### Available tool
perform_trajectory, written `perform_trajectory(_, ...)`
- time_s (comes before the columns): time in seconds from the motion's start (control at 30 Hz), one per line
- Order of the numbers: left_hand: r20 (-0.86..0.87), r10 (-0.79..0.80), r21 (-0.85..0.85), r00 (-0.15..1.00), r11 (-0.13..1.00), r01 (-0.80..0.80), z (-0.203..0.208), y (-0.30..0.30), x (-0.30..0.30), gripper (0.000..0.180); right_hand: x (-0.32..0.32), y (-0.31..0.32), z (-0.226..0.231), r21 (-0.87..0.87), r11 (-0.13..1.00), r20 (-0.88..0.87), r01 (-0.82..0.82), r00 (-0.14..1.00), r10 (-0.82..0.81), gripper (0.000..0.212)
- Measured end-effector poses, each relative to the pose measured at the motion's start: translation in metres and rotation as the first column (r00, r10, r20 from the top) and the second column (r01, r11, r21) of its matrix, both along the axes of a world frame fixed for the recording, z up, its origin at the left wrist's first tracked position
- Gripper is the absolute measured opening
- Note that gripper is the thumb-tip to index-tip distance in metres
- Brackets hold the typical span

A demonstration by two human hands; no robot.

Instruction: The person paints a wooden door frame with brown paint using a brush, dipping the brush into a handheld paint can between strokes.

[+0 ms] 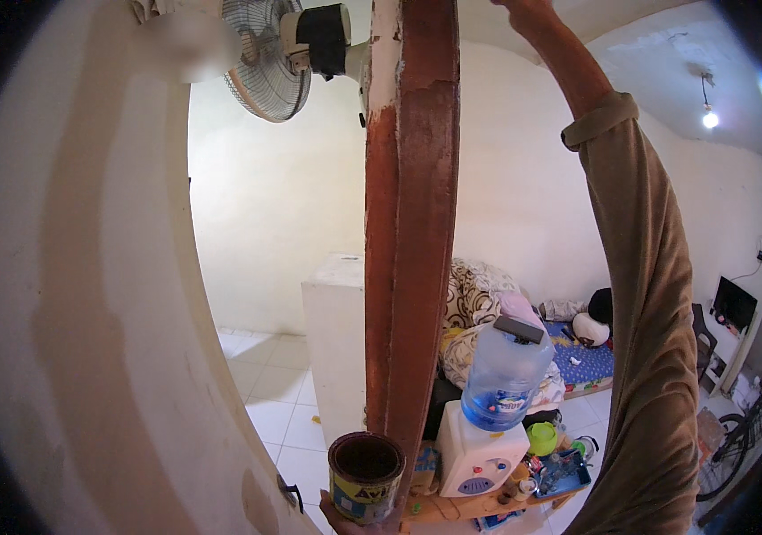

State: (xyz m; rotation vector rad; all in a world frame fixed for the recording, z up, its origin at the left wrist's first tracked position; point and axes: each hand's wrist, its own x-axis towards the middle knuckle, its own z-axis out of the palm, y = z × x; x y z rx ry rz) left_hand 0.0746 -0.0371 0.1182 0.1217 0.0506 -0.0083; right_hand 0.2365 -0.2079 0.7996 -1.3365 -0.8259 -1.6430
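Observation:
My left hand (338,517) is wrapped round the side of a paint can (366,481) at the bottom middle. The can is open at the top, with a dark brown inside and a colourful label. Just behind it rises a wooden post (407,232), coated reddish brown, with a pale uncoated strip near its top left. My right arm, in a rolled-up brown sleeve (639,294), reaches up past the post's right side. Only the edge of my right hand (514,4) shows at the top of the picture; its fingers and anything in them are cut off.
A fan (274,58) hangs at upper left, beside the post. Right of the post, a water dispenser (479,450) with a blue bottle (507,374) stands on a wooden bench (452,510) among small containers. Behind are a bed (588,366) and a bicycle (737,446).

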Motion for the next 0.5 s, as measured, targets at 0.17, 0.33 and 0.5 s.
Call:
perform_trajectory(0.17,-0.039,0.005,-0.039,0.999,0.999,-0.007,-0.025,-0.007,0.013,0.076,-0.012,-0.015,0.002,-0.032,0.969,0.276,0.245,0.934,-0.227,0.022)
perform_trajectory(0.33,-0.136,0.051,-0.018,0.989,0.998,-0.053,-0.035,-0.006,0.018,0.078,-0.016,-0.019,-0.037,-0.222,0.695,0.690,0.684,0.613,-0.384,0.015)
perform_trajectory(0.5,-0.189,0.058,-0.006,0.980,0.998,-0.060,-0.034,-0.007,0.019,0.081,-0.043,-0.012,-0.047,-0.411,0.649,0.581,0.640,0.733,-0.355,0.014)
